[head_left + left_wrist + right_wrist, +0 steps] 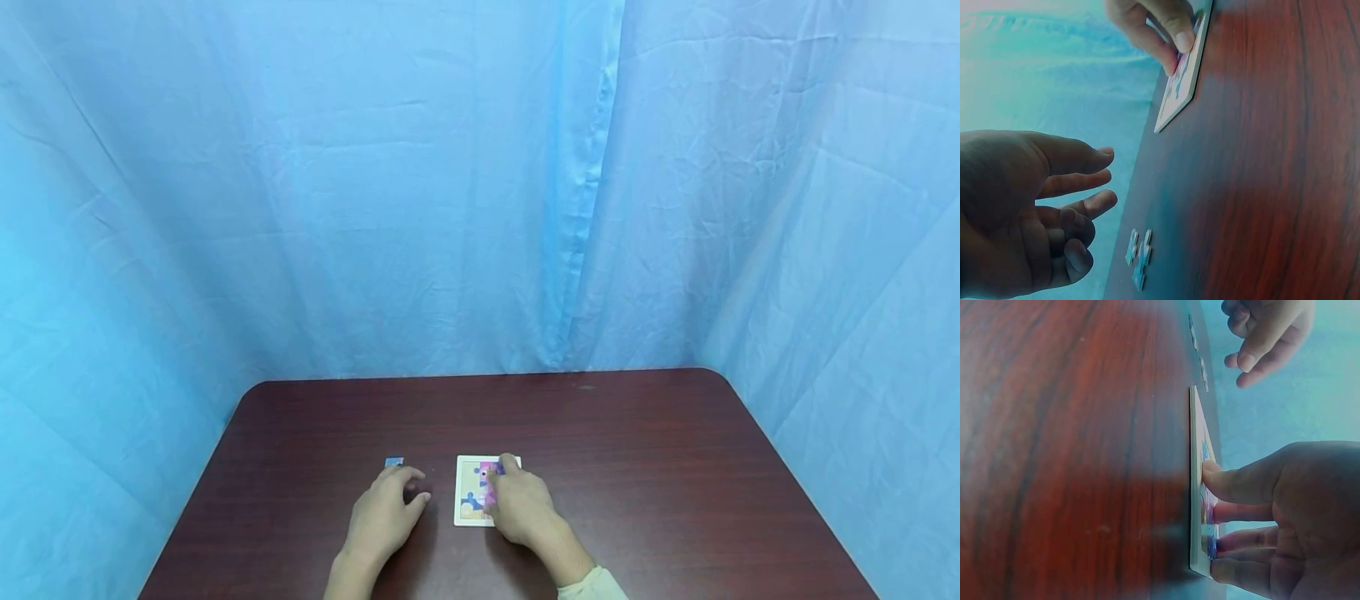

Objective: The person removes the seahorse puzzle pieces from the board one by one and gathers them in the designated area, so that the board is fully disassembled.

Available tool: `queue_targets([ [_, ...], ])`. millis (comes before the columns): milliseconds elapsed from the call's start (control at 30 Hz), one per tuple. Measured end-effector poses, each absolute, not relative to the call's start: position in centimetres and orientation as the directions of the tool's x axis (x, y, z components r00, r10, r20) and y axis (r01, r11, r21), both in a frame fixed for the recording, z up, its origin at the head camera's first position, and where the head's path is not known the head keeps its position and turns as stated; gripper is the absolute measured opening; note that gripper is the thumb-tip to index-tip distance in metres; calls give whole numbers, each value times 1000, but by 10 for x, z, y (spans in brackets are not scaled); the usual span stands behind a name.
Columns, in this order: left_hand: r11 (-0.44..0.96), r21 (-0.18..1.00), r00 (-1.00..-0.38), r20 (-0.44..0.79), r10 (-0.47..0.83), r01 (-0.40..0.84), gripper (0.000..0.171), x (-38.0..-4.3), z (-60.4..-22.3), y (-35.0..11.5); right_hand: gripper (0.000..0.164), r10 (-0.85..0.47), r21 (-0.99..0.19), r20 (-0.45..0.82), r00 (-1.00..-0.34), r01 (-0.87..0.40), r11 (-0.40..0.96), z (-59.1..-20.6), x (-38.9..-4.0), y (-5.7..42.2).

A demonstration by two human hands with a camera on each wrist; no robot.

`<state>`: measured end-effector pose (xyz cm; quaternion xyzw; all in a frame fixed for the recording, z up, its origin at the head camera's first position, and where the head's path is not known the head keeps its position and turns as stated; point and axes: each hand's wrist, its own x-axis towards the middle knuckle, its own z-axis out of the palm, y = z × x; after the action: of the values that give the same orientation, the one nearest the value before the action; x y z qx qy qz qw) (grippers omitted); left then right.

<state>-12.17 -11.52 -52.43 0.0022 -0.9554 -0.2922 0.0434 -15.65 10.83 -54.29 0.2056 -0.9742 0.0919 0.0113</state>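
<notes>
A square jigsaw tray (466,492) with a pale frame lies flat on the table, some colourful picture pieces inside it. On its right half rests my right hand (522,504), the thumb and fingertips touching the picture surface. The hand covers part of the tray in the head view. Left of the tray, my left hand (382,515) hovers over the table with loosely bent fingers and nothing between them. Loose blue puzzle pieces (1141,262) lie on the table near it; one blue piece (393,461) shows just beyond its fingers in the head view.
A dark reddish-brown wooden table (660,467) with rounded far corners carries everything. Light blue curtains (420,208) hang behind it and along both sides.
</notes>
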Motion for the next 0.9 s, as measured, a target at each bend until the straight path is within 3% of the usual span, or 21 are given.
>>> queue_targets([
  [667, 821, 554, -990, 92, 104, 137, 22, -119, -528, -89, 55, -387, -183, 34, -921, -387, 904, -538, -153, 107],
  [900, 830, 531, -985, 114, 129, 170, 26, -121, -529, -80, 50, -395, -171, 52, -917, -398, 901, -538, -154, 108],
])
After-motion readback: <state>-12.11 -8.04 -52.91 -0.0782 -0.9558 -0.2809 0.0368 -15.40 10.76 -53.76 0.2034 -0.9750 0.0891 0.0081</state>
